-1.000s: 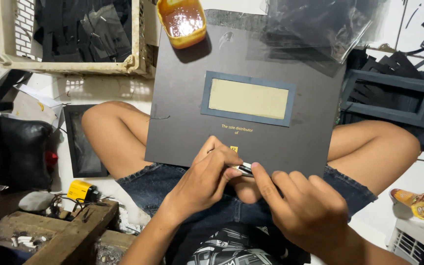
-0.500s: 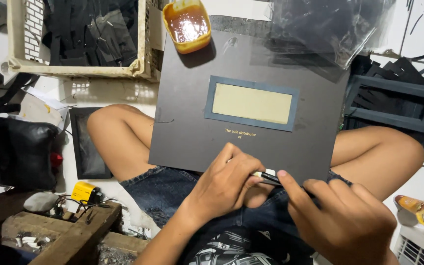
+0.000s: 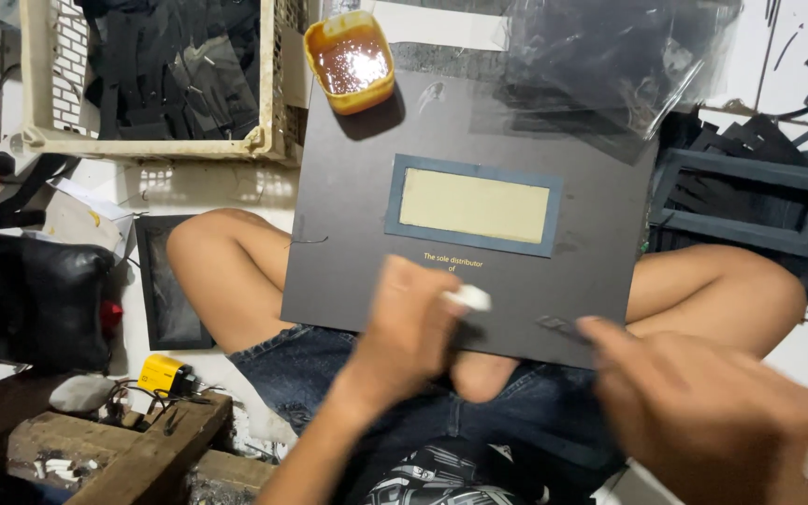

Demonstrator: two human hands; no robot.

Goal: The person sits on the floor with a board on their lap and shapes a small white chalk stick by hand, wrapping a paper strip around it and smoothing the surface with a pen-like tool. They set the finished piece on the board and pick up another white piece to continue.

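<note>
A dark grey board rests on my crossed legs. On it lies a blue-grey rectangular frame with a pale yellow middle. My left hand is at the board's near edge, its fingers pinching a small white piece. Off to the lower right, my right hand is blurred, one fingertip close to a small dark strip on the board. Whether it grips that strip is unclear.
An orange tub of brown glue stands on the board's far left corner, with clear plastic bags beside it. There is a cream crate of black pieces at far left, black frames at right, and a wooden block and a yellow object at lower left.
My hands were together on one small thing at the board's near edge. The right hand has pulled away to the right, and the left keeps the white piece.
</note>
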